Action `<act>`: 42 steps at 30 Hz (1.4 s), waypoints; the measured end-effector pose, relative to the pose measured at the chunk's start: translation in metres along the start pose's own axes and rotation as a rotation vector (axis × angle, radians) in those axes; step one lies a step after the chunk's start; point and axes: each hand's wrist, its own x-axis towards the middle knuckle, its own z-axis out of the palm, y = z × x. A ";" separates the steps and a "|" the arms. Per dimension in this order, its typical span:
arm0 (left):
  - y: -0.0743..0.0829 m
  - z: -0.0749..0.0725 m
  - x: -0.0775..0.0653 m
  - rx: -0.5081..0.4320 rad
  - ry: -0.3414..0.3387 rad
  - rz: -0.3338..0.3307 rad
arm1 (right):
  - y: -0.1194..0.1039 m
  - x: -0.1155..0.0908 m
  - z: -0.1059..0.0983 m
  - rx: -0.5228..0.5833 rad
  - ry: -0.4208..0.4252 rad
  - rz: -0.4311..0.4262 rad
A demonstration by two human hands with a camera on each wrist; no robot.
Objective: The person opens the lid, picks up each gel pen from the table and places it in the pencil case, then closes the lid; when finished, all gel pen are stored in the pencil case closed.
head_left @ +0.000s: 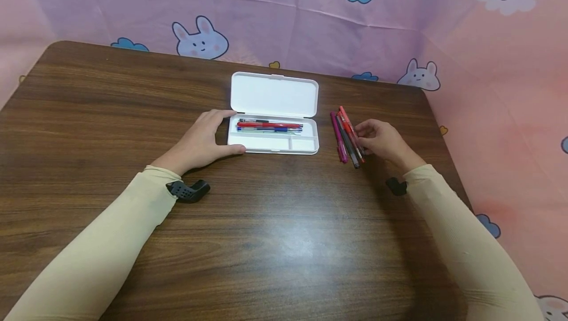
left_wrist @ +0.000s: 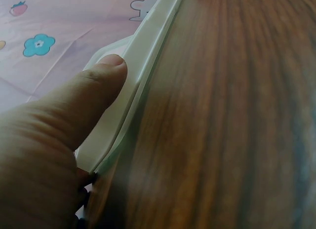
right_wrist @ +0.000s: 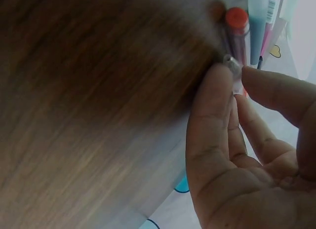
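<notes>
An open white pencil case [head_left: 262, 142] lies on the table with its lid tipped back. My left hand [head_left: 201, 136] grips its left end, thumb along the front wall and fingers at the hinge corner. In its long compartment lie several pens, among them a red pen [head_left: 268, 124] and a blue-capped one. To the right of the case is a bunch of pens: a magenta pen [head_left: 338, 138], a dark grey pen [head_left: 347, 141] and red ones. At their right side my right hand [head_left: 381, 138] pinches a pen [right_wrist: 233, 66] by its clear end, between thumb and index finger.
The brown wood-grain table [head_left: 257, 242] reaches a patterned cloth [head_left: 284, 20] at the back and right. Two smaller compartments sit at the front of the case. A black wrist device [head_left: 188, 191] is on the left wrist, another on the right.
</notes>
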 end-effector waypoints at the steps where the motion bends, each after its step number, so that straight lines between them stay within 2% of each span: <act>1: 0.000 0.000 0.000 0.000 0.001 0.001 | 0.000 0.000 0.000 -0.002 0.000 0.002; 10: 0.001 0.000 0.001 0.003 -0.003 0.000 | 0.000 -0.002 -0.003 -0.044 -0.002 0.046; 22: 0.003 -0.001 -0.001 0.007 -0.013 -0.005 | 0.004 -0.007 -0.003 -0.142 0.051 0.019; 30: 0.002 -0.002 -0.002 0.013 -0.015 -0.012 | 0.014 -0.011 -0.011 -0.242 0.049 0.027; 33: 0.002 -0.002 -0.002 0.012 -0.014 -0.011 | 0.017 -0.013 -0.013 -0.257 0.096 0.033; 36: 0.002 -0.003 -0.002 0.010 -0.015 -0.010 | 0.014 -0.015 -0.013 -0.271 0.182 -0.001; 42: 0.001 -0.002 -0.002 0.006 -0.012 -0.004 | -0.023 -0.016 0.000 -0.284 0.332 -0.167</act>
